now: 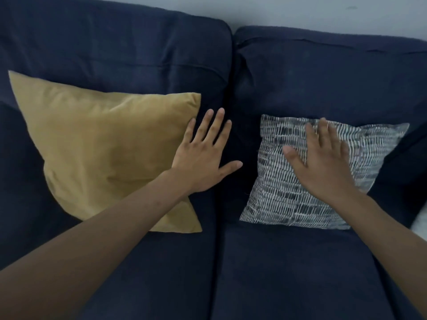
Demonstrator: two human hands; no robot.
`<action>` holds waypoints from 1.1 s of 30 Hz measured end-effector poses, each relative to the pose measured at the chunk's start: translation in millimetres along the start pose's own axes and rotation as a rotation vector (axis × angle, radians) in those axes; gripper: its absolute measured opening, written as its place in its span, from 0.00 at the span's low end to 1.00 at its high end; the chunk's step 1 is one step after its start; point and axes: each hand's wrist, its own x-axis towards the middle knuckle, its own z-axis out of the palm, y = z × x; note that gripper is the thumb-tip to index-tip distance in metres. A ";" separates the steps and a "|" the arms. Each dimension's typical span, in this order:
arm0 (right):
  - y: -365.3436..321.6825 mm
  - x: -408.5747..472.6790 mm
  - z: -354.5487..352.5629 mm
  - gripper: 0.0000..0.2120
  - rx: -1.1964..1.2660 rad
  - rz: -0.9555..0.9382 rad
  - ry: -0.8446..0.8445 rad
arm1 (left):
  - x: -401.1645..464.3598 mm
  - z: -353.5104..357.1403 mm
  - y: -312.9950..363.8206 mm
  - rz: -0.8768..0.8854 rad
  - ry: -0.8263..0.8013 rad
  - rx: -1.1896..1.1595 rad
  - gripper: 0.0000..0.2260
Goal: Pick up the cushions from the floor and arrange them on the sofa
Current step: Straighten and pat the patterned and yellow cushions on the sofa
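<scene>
Navy fabric sofa point(277, 262), velvety mustard cushion point(99, 148), seemingly woven cushion point(288, 192)

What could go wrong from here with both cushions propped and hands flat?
1. The patterned cushion leans low against the sofa backrest; when the right hand lifts off, it may slump flat onto the seat.
2. The left hand sits at the yellow cushion edge, near the gap between seats; a push could skew it.
</scene>
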 end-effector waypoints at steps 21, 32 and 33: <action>-214.0 -16.2 29.5 0.42 0.110 -0.237 0.086 | -103.4 -26.4 -170.0 0.027 0.135 -0.031 0.38; -427.5 -0.8 96.6 0.31 0.065 -0.397 0.326 | -112.9 -9.3 -304.1 0.044 0.392 -0.193 0.27; -431.5 7.1 103.4 0.31 0.043 -0.375 0.345 | -104.6 -3.1 -306.6 0.070 0.391 -0.172 0.27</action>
